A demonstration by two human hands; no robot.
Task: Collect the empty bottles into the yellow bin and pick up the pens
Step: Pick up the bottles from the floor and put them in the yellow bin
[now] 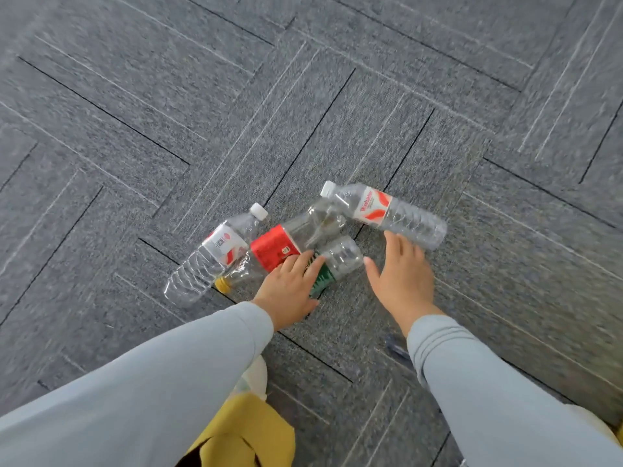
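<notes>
four clear empty plastic bottles point(303, 237) clustered on grey carpet floor point(135, 129), centre. left hand point(290, 291) spread, resting on the green-labelled bottle point(332, 267); right hand point(403, 281) spread, empty, near the far-right bottle point(387, 212). likely light, crushable, slippery; grip mid-body.

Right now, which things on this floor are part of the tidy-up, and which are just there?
Part of the job:
- white-cap bottle, left
- red-label bottle
- green-label bottle
- white-cap bottle, right
- yellow thing, maybe the bin
- blurred blue thing, maybe a pen

Just there:
- carpet
</notes>
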